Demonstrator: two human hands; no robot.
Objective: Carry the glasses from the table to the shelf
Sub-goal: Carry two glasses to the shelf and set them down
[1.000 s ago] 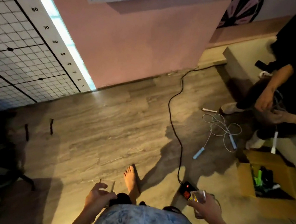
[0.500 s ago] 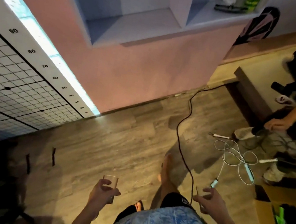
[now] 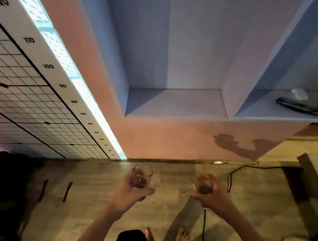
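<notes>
Glasses (image 3: 142, 178) raised higher, shelf (image 3: 175, 104) now closer.

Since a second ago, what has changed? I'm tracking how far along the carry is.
Both hands have risen from waist height and reached forward: the left hand and right hand now lift their glasses toward the shelf, which fills the view as the person has stepped up to it. Nothing was let go: the left glass and right glass stay gripped, not yet set down.
</notes>
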